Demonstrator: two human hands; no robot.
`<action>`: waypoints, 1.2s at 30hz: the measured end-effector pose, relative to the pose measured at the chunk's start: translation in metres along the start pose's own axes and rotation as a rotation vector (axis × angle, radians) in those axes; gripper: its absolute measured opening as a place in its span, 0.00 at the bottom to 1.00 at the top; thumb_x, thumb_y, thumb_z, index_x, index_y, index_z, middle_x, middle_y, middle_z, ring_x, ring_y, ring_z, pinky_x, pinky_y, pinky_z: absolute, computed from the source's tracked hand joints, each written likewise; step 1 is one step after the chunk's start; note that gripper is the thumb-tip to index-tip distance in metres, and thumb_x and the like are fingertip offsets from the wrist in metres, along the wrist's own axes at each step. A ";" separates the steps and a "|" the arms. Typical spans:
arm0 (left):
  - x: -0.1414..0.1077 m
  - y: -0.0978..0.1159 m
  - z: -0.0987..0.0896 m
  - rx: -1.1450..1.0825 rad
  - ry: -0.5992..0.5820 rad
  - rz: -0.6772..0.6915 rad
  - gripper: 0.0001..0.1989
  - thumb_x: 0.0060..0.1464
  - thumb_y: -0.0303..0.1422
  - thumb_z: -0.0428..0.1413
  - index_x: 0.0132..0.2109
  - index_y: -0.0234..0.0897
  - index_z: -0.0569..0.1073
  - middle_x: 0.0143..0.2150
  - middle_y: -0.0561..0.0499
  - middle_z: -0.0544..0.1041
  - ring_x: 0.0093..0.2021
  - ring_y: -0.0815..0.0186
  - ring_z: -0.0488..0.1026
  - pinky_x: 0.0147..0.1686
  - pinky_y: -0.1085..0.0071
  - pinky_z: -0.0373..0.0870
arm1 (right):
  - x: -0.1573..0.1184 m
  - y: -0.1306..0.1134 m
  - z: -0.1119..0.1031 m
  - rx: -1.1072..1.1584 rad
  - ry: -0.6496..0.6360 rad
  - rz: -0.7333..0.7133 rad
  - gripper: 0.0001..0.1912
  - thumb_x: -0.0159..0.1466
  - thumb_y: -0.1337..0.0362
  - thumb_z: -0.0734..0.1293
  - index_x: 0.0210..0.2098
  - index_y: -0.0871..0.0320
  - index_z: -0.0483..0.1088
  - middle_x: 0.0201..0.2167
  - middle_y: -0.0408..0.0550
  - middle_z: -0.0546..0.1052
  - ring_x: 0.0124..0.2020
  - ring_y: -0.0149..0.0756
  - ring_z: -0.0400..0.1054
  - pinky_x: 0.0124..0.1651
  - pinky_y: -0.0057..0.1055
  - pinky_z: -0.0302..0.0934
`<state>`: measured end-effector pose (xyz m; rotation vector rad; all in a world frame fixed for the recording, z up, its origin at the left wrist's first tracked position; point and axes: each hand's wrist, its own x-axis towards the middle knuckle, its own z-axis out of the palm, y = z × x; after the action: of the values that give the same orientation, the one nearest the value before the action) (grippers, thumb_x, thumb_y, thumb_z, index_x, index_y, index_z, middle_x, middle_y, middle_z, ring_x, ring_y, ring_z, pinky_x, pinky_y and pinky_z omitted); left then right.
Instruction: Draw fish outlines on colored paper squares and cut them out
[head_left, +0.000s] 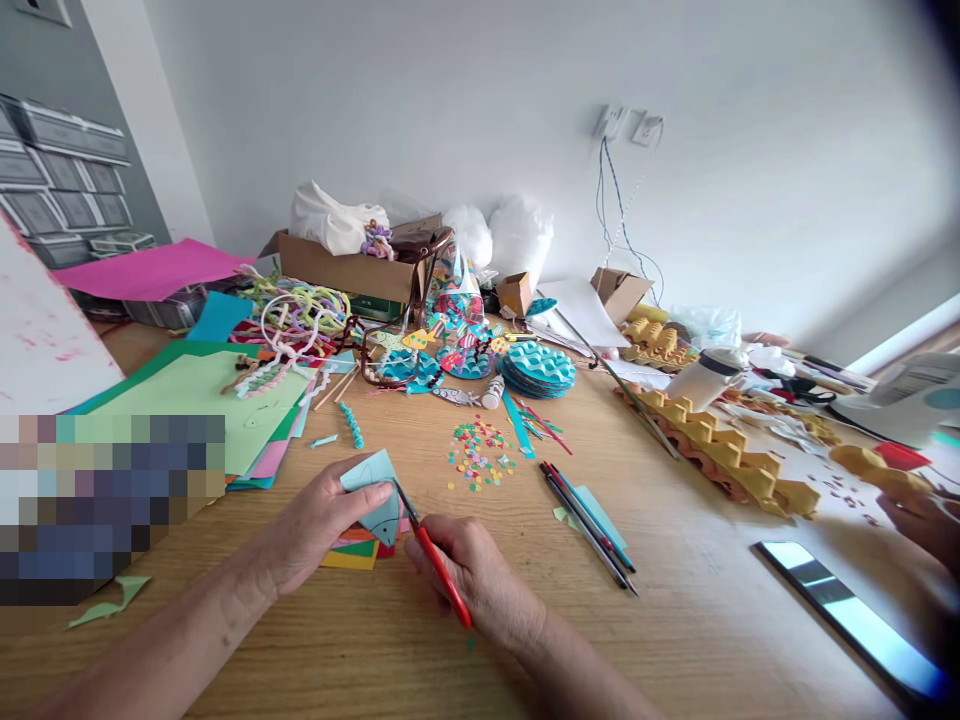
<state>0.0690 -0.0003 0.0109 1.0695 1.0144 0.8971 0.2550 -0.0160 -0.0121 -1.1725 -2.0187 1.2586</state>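
Between the thumb and fingers of my left hand (326,520) is a light blue piece of paper (380,515) with a fish drawn on it. My right hand (469,575) grips red-handled scissors (442,575), whose blades meet the paper's right edge. Beneath the paper, small coloured sheets (352,555) lie on the wooden table (315,660). Colourful paper dots (480,450) are scattered beyond my hands. Several pens (589,530) rest beside a blue strip, to the right of my right hand.
Green sheets (202,410) spread at the left. Blue wavy discs (537,368) and pipe cleaners (300,320) lie farther back. A yellow egg-carton strip (720,450) and a phone (847,620) are at right, near another person's hand (919,520). A cardboard box (345,275) stands behind.
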 end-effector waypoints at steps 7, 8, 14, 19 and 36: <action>0.001 -0.002 -0.003 0.018 -0.025 -0.004 0.13 0.45 0.42 0.60 0.33 0.39 0.71 0.27 0.54 0.77 0.33 0.61 0.75 0.34 0.68 0.72 | 0.000 0.000 0.000 -0.006 0.000 0.002 0.20 0.65 0.56 0.61 0.21 0.59 0.57 0.17 0.36 0.57 0.19 0.24 0.49 0.23 0.22 0.43; 0.001 -0.002 -0.003 0.024 -0.033 0.001 0.12 0.46 0.42 0.60 0.32 0.39 0.72 0.27 0.54 0.78 0.32 0.62 0.75 0.34 0.69 0.71 | -0.001 0.000 0.000 -0.006 0.000 0.003 0.20 0.65 0.55 0.61 0.21 0.59 0.57 0.17 0.36 0.56 0.19 0.23 0.49 0.22 0.22 0.42; 0.001 -0.003 -0.004 0.023 -0.070 0.015 0.13 0.47 0.43 0.59 0.30 0.38 0.73 0.28 0.53 0.79 0.31 0.64 0.74 0.35 0.70 0.71 | -0.001 -0.001 0.000 -0.010 -0.003 0.016 0.20 0.65 0.54 0.61 0.21 0.58 0.56 0.16 0.36 0.55 0.19 0.24 0.48 0.22 0.22 0.42; 0.003 -0.003 -0.003 0.001 -0.046 -0.011 0.13 0.46 0.43 0.60 0.31 0.38 0.72 0.27 0.53 0.79 0.32 0.61 0.75 0.34 0.69 0.71 | 0.000 0.001 0.000 -0.005 -0.017 0.012 0.20 0.65 0.54 0.60 0.22 0.58 0.57 0.17 0.36 0.56 0.19 0.24 0.48 0.23 0.22 0.44; 0.002 -0.004 -0.003 0.020 -0.102 -0.009 0.12 0.49 0.41 0.58 0.32 0.36 0.71 0.31 0.50 0.79 0.34 0.60 0.75 0.36 0.68 0.70 | 0.000 0.001 -0.001 0.008 -0.049 0.037 0.21 0.64 0.51 0.59 0.22 0.58 0.57 0.18 0.37 0.57 0.21 0.25 0.51 0.23 0.21 0.46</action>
<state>0.0665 0.0010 0.0057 1.1157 0.9438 0.8187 0.2563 -0.0150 -0.0121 -1.1910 -2.0339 1.3249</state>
